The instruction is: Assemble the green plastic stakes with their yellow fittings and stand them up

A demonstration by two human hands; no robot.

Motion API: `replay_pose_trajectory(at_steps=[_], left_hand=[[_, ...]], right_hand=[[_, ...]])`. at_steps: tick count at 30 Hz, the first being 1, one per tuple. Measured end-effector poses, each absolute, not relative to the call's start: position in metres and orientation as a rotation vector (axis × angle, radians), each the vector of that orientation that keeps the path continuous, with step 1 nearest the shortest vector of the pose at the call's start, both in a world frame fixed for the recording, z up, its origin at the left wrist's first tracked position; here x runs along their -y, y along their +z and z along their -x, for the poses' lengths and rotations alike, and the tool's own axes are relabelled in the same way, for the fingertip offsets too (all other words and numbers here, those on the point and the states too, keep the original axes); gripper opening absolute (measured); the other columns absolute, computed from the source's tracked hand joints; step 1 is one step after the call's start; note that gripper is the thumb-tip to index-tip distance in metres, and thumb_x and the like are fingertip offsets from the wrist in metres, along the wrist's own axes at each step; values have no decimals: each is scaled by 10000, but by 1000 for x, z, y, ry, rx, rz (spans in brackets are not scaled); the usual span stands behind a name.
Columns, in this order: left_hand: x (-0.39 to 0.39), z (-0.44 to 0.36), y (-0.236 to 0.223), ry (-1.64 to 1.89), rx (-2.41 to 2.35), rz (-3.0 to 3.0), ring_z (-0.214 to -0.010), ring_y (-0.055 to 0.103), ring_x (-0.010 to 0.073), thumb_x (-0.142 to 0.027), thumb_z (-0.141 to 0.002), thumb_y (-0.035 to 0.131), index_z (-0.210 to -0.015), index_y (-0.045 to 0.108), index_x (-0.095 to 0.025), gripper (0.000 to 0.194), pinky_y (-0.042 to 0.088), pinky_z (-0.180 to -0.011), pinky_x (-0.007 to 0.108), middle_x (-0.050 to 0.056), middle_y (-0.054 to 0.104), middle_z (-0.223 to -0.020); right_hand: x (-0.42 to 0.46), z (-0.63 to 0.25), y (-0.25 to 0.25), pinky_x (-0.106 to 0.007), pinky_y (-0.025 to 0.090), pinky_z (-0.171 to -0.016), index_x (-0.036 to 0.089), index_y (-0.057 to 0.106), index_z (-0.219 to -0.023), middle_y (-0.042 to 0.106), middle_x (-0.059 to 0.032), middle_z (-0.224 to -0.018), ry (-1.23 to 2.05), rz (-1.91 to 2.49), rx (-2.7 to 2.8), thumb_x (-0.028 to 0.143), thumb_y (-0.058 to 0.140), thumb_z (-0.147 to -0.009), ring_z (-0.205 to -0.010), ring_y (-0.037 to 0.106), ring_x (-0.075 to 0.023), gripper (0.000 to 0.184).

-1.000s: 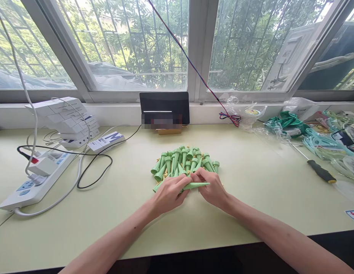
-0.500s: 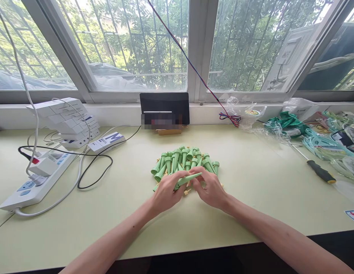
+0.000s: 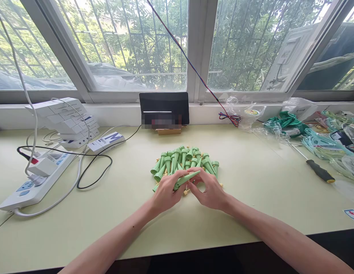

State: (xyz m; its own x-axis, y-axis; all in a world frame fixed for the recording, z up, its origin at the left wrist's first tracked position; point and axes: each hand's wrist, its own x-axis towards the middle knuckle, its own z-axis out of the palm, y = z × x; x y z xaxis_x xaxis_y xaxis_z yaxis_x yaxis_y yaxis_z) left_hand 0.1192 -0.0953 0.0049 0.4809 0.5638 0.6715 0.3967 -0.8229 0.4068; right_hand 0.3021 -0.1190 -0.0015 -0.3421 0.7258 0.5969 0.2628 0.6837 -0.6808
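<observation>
A green plastic watering spike (image 3: 187,179), tapered to a point, lies slantwise in my left hand (image 3: 165,191). The thumb and fingers close round its wide end, and the tip points up to the right. Close beside it is my right hand (image 3: 212,191), its thumb and fingers bent together in a pinch behind and below the spike. What that pinch holds is hidden. Just beyond both hands sits a heap of similar green spikes (image 3: 176,156) with ribbed caps. Small yellowish fittings (image 3: 185,193) show among and in front of them.
A tablet (image 3: 164,108) leans at the back under the window. On the left are a power strip (image 3: 36,190), looping cables, stacked white boxes (image 3: 71,121) and a single box (image 3: 106,142). A screwdriver (image 3: 319,171) and plastic-bagged items (image 3: 322,140) lie right.
My right thumb and fingers have shifted slightly left and down by the spike. The left hand keeps its hold, and the heap looks the same.
</observation>
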Motion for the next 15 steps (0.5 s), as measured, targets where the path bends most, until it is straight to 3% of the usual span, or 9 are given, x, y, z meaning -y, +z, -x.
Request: replay_pose_trajectory(at_steps=[9,12,15], left_hand=[[96,-120,8,1236,-873,-2539,-550,591,99,-195,-920,517,-1083,580,-210,175,441,-563,214,-7,713,-763],[99,-120,14,1279,-882,-2431,-521,527,87,-237,-926,529,-1009,574,-196,104,401,-525,204,-24,647,-688],[101,-120,21,1210,-866,-2143,-492,435,82,-326,-973,444,-1048,543,-191,184,382,-504,217,-34,545,-672]], right_hand=[[118,-302,-3,-279,579,-680,235,435,-1244,652,-37,-896,596,796,1893,219,502,-958,-748,667,-149,295],[117,-302,-4,-286,575,-696,244,423,-1253,622,-30,-889,599,831,1849,220,516,-951,-754,648,-150,317],[116,-303,-4,-288,562,-698,244,443,-1236,588,-32,-900,567,879,1806,228,519,-951,-727,622,-142,295]])
